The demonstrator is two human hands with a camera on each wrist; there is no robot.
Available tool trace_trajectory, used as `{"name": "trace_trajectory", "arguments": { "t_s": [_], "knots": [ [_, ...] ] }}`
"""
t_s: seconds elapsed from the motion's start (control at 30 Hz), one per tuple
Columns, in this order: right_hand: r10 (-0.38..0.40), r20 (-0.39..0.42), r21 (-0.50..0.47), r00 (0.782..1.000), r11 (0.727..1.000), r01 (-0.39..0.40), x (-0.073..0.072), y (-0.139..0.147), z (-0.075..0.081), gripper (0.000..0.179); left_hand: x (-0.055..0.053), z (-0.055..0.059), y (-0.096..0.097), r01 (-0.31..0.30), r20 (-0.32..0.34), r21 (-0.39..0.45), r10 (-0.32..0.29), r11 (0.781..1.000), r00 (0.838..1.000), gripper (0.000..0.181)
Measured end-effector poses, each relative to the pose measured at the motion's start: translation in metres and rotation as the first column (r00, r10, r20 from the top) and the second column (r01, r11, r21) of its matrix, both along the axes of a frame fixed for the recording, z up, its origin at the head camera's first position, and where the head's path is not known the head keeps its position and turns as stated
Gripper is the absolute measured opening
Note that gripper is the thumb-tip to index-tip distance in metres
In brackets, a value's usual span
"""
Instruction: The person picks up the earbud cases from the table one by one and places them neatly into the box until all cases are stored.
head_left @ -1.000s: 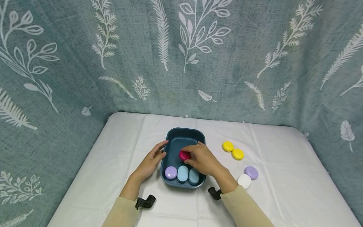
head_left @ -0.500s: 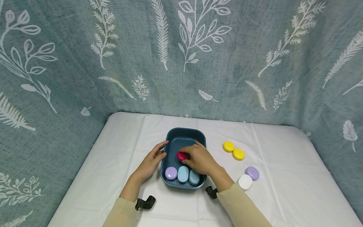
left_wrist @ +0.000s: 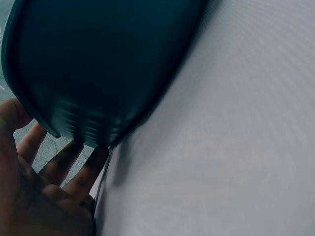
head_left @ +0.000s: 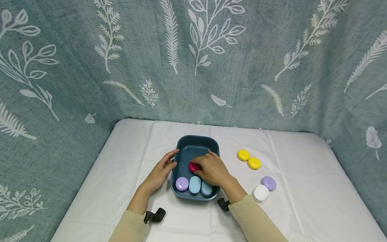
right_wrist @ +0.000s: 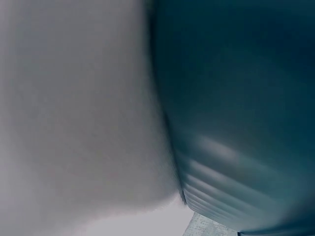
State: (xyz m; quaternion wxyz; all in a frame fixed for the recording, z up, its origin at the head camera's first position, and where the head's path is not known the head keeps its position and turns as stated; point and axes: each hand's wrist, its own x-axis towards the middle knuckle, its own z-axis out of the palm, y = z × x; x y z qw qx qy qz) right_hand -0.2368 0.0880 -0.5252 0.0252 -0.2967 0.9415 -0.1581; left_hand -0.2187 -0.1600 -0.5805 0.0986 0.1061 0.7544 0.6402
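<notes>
In the head view a dark blue rectangular tub point(head_left: 196, 141) stands on the white-covered table. My right hand point(head_left: 213, 168) reaches over its right side and pinches a glossy red round piece point(head_left: 193, 167) between thumb and fingers, inside the tub. Along the near end lie a purple round piece point(head_left: 182, 184), a light blue oval piece point(head_left: 195, 185) and a blue-grey piece point(head_left: 207, 189), partly under my right hand. My left hand point(head_left: 159, 173) touches the tub's left side with extended fingers. In the left wrist view, fingertips point(left_wrist: 101, 153) rest at the tub's outer wall point(left_wrist: 88, 118).
Right of the tub, two yellow round pieces point(head_left: 248, 159) lie close together. Nearer me, a purple piece point(head_left: 268, 183) lies beside a white round piece point(head_left: 260, 193). A patterned green curtain point(head_left: 193, 94) hangs behind the table. The right wrist view shows the tub's outer wall point(right_wrist: 236, 123).
My right hand has shifted slightly left with the red piece, over the middle of the tub. The left hand stays at the tub's side.
</notes>
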Motion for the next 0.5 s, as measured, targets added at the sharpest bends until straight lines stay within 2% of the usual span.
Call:
{"name": "trace_trajectory", "arguments": {
  "t_s": [0.5],
  "knots": [
    [-0.004, -0.004, 0.018, 1.000, 1.000, 0.004, -0.0006, -0.0006, -0.0011, 0.041, -0.0011, -0.0009, -0.0004, -0.008, 0.005, -0.001, 0.008, 1.000, 1.000, 0.049]
  ]
}}
